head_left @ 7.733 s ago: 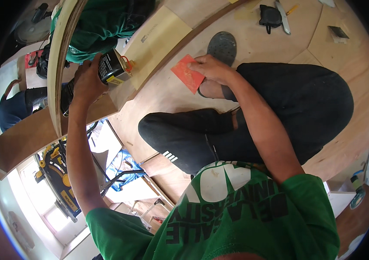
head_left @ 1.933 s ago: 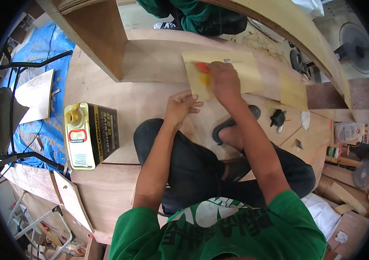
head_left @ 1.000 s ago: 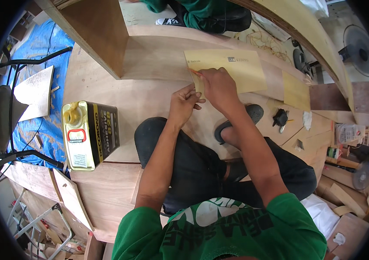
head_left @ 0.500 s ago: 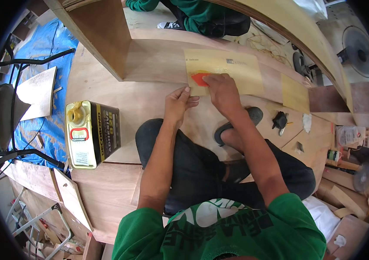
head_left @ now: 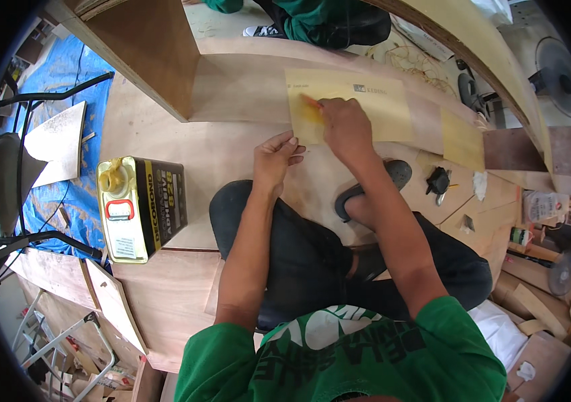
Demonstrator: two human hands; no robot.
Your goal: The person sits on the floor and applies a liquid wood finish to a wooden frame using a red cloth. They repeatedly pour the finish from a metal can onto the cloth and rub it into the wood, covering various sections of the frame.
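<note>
A pale yellow laminate sheet (head_left: 386,114) with faint print lies on the curved wooden panel (head_left: 235,87) in front of me. In my right hand (head_left: 347,130) is an orange-red spreader (head_left: 310,100), tilted on the sheet's left part and seen nearly edge-on. A darker yellow smear of glue (head_left: 309,115) shows just below the blade. At the sheet's near left corner, my left hand (head_left: 275,157) pinches the edge between thumb and fingers. To the left stands a square metal adhesive can (head_left: 158,208), its spout crusted with dried glue.
A wooden frame with an upright board (head_left: 144,53) rises beyond the panel. Another person's dark shoe (head_left: 263,31) shows behind it. Left are a blue tarp (head_left: 64,67) and a black metal frame (head_left: 64,90). A black object (head_left: 437,181) lies right of my foot; a fan (head_left: 559,74) stands far right.
My right hand has tipped the spreader up, turning its broad orange face to a thin edge, and moved it slightly away from me. My left hand keeps its place at the corner.
</note>
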